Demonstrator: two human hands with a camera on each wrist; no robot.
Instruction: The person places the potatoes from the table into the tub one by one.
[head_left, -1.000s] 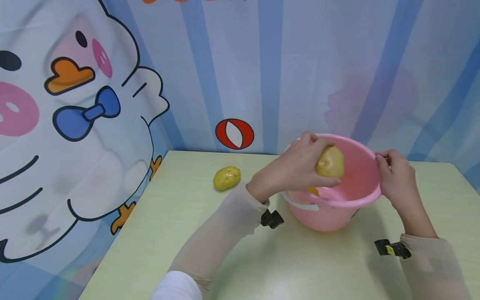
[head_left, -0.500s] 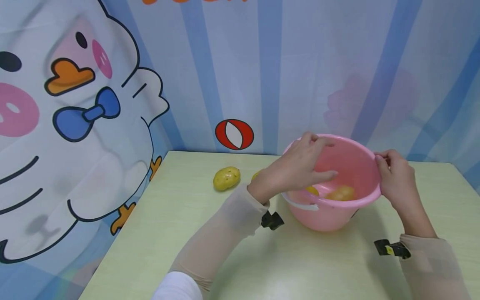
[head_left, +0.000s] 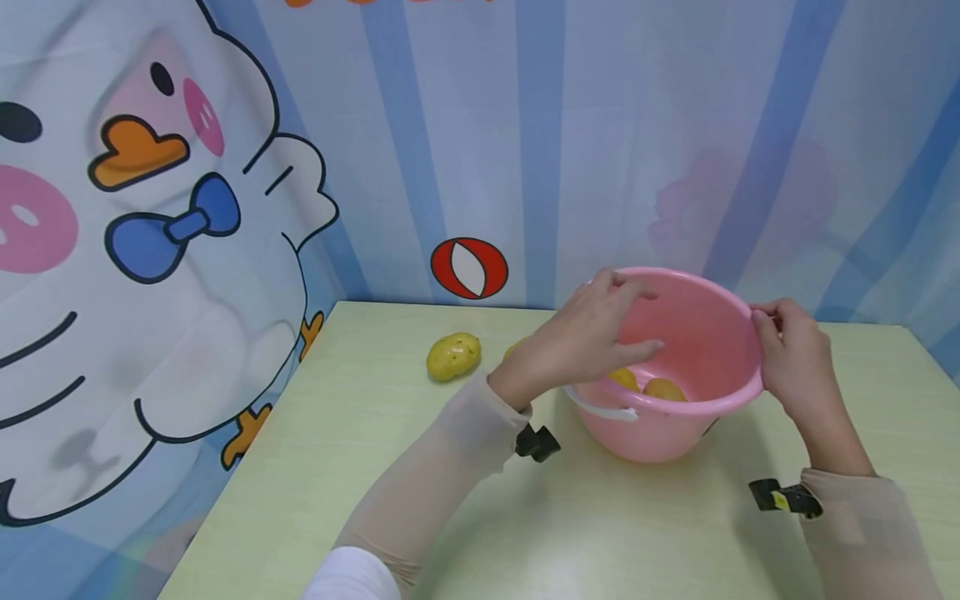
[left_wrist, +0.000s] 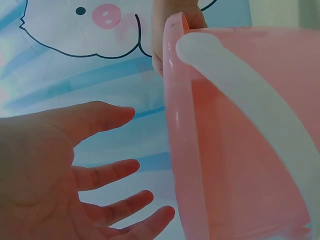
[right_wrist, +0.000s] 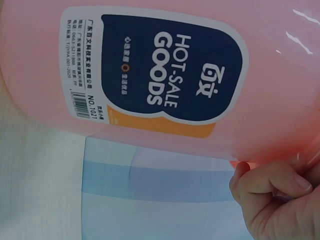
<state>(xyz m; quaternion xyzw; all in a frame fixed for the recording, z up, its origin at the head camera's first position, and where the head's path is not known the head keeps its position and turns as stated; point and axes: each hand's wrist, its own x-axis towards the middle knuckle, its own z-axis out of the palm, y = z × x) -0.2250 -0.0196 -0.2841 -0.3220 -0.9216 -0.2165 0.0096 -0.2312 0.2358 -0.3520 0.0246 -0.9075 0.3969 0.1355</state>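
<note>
A pink bucket [head_left: 652, 433] stands on the table, its mouth facing up and toward me. Over its left side hovers my left hand [head_left: 581, 337], holding nothing; in the left wrist view its fingers spread apart beside the rim [left_wrist: 177, 125]. My right hand [head_left: 798, 354] grips the right edge of the bucket, and its curled fingers [right_wrist: 265, 185] show in the right wrist view. Inside the bucket lie a potato [head_left: 664, 389] and a yellow thing [head_left: 624, 379], both partly hidden by the rim. Another potato [head_left: 453, 357] rests on the table to the left.
A bit of something yellow [head_left: 512, 350] peeks out from behind my left wrist. The bucket's white handle [head_left: 603, 412] hangs down its near left side. A printed cloth [head_left: 480, 150] rises behind the pale table [head_left: 337, 433].
The potato has left my left hand and dropped into the bucket, where it has rolled left toward the yellow thing. My left hand has drawn back slightly left. The right hand keeps its place.
</note>
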